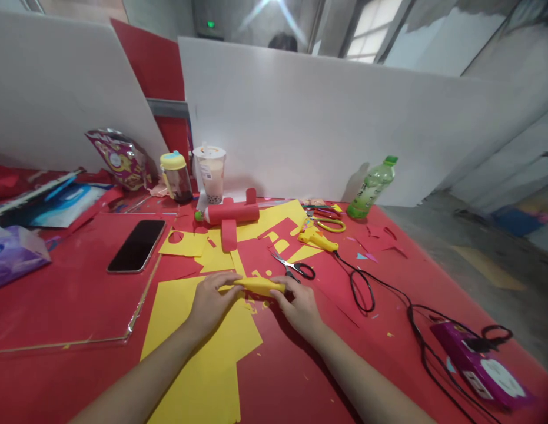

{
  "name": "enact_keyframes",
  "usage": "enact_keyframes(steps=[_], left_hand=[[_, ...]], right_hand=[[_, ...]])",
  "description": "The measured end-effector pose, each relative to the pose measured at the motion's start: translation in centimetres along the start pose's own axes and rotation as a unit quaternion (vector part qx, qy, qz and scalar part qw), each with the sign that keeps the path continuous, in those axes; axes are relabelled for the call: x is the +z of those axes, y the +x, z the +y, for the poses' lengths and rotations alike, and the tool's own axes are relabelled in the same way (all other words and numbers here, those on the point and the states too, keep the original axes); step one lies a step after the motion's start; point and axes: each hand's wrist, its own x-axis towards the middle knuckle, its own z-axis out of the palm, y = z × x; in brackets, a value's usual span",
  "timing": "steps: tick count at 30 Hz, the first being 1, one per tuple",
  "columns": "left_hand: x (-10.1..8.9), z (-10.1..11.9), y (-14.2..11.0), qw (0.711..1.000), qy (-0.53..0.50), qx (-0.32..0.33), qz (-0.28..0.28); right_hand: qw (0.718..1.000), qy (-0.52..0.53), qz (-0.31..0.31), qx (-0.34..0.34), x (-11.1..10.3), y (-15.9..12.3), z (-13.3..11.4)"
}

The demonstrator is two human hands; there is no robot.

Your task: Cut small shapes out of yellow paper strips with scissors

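Both of my hands hold a rolled tube of yellow paper point(258, 285) just above the red table point(300, 377). My left hand point(212, 300) pinches its left end, with fingers curled round it. My right hand point(300, 306) grips the right end. Beneath my left hand lies a large yellow paper sheet point(203, 359). Black-handled scissors point(295, 268) rest just beyond my right hand. Further back lie a red paper roll point(232, 213) and cut red and yellow paper pieces point(274, 227).
A yellow glue gun point(316, 239) with a black cord point(379, 288) runs to a purple power strip point(481, 365) at the right. A phone point(136, 245), a bubble tea cup point(211, 174), a small jar point(175, 176), a green bottle point(371, 187) and a snack bag point(119, 158) stand around. White partitions point(326, 118) close the back.
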Motion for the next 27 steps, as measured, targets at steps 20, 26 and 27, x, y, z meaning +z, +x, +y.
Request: enact_keyframes(steps=[20, 26, 27], left_hand=[[0.2, -1.2, 0.4, 0.996, 0.082, 0.038, 0.008], [0.1, -1.1, 0.4, 0.997, 0.075, 0.033, 0.004], [0.0, -1.1, 0.4, 0.997, 0.069, 0.034, 0.004]], right_hand=[[1.0, -0.013, 0.013, -0.016, 0.3, 0.2, 0.3], [1.0, -0.003, 0.017, -0.004, 0.3, 0.2, 0.4], [1.0, -0.001, 0.018, -0.003, 0.3, 0.3, 0.4]])
